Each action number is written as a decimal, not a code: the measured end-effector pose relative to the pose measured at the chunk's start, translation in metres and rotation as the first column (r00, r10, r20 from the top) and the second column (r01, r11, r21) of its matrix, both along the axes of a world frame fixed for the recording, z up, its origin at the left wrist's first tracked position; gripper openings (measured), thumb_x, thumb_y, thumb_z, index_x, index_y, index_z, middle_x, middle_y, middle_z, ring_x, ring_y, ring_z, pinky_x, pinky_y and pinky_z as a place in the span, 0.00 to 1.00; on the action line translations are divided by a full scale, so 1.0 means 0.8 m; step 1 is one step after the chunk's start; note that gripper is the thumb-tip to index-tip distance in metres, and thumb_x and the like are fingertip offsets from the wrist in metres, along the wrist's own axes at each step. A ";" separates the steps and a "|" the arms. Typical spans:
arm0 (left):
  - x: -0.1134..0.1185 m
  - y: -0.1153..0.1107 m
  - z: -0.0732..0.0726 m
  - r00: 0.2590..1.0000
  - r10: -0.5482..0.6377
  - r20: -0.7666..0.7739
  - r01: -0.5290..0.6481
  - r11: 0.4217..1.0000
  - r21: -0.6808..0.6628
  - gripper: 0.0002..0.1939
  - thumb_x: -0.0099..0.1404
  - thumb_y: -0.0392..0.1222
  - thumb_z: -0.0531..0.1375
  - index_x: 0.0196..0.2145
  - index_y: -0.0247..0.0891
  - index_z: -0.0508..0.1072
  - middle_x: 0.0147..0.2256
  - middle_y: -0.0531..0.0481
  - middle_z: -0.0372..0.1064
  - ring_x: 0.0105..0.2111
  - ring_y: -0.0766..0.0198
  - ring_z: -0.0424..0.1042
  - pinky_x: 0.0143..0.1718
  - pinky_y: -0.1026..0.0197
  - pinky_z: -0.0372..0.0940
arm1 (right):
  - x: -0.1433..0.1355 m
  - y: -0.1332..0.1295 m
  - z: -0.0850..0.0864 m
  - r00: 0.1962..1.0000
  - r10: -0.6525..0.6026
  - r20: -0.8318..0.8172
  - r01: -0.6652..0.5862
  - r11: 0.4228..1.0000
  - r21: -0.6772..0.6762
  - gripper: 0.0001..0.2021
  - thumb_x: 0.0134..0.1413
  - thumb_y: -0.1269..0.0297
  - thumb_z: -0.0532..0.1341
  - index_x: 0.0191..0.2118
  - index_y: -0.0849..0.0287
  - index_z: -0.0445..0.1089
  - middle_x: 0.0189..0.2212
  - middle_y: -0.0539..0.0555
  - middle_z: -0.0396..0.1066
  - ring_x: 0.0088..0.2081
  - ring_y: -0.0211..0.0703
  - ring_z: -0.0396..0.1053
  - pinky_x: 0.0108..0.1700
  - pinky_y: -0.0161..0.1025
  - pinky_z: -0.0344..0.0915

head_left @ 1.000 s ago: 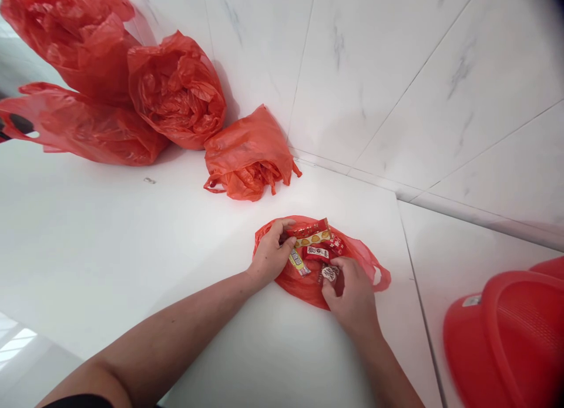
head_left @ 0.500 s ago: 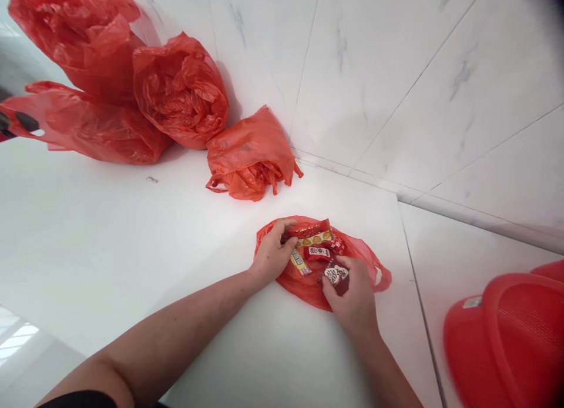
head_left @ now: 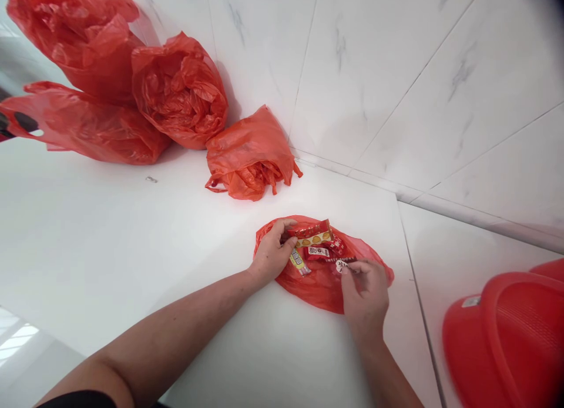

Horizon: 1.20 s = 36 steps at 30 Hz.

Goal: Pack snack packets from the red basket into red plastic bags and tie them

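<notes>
A red plastic bag (head_left: pixel 308 293) lies spread on the white tabletop with several small wrapped snacks on it. At its left side, my left hand (head_left: pixel 272 255) has thumb and forefinger closed on the end of a red and gold snack packet (head_left: pixel 315 238). My right hand (head_left: pixel 368 296) pinches a dark maroon snack packet (head_left: pixel 341 266) with white lettering, its fingers covering much of it. Between the hands lie a small red packet (head_left: pixel 318 253) with a white label and a slim yellow packet (head_left: pixel 299 262).
Several crumpled red plastic bags stand at the back left, the nearest being a small bag (head_left: pixel 253 155) against the marbled wall (head_left: pixel 374 73). A red plastic basket (head_left: pixel 497 337) is at the right, beyond a seam in the tabletop (head_left: pixel 198 220). A tiny scrap (head_left: pixel 151 179) lies at left.
My right hand has shifted slightly right, and the maroon packet in it has tilted so less of its face shows. My left hand stays where it was.
</notes>
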State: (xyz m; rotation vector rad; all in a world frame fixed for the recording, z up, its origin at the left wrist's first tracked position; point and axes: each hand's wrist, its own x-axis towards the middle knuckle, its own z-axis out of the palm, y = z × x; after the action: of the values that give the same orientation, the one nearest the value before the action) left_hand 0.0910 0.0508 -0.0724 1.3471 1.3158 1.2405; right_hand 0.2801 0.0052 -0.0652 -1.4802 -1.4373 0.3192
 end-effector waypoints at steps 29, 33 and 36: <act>0.000 0.000 0.001 1.000 -0.009 0.005 0.009 1.000 0.010 0.15 0.62 0.35 0.54 0.47 0.44 0.64 0.41 0.50 0.69 0.41 0.61 0.69 0.41 0.56 0.65 | 0.001 0.005 -0.007 0.952 0.131 0.277 -0.117 0.991 -0.066 0.10 0.54 0.64 0.57 0.43 0.54 0.69 0.49 0.56 0.64 0.52 0.48 0.60 0.51 0.49 0.63; 0.000 -0.001 0.000 1.000 -0.018 0.004 0.017 1.000 0.009 0.15 0.62 0.36 0.53 0.48 0.44 0.64 0.41 0.50 0.69 0.42 0.60 0.69 0.42 0.56 0.64 | 0.001 0.007 -0.012 0.914 0.203 0.352 -0.198 0.979 -0.051 0.13 0.54 0.64 0.58 0.47 0.53 0.68 0.50 0.55 0.65 0.53 0.50 0.60 0.53 0.53 0.62; 0.000 0.000 -0.001 1.000 -0.025 0.008 0.025 1.000 0.012 0.16 0.63 0.36 0.54 0.48 0.44 0.63 0.40 0.50 0.69 0.41 0.61 0.69 0.41 0.56 0.65 | 0.001 0.008 -0.015 0.905 0.185 0.384 -0.183 0.982 -0.042 0.12 0.53 0.64 0.59 0.45 0.53 0.70 0.46 0.55 0.67 0.49 0.49 0.62 0.50 0.52 0.64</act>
State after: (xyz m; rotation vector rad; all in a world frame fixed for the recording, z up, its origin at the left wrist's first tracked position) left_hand 0.0909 0.0505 -0.0732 1.3615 1.2841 1.2368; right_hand 0.2807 0.0119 -0.0770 -1.4680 -1.9011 0.1473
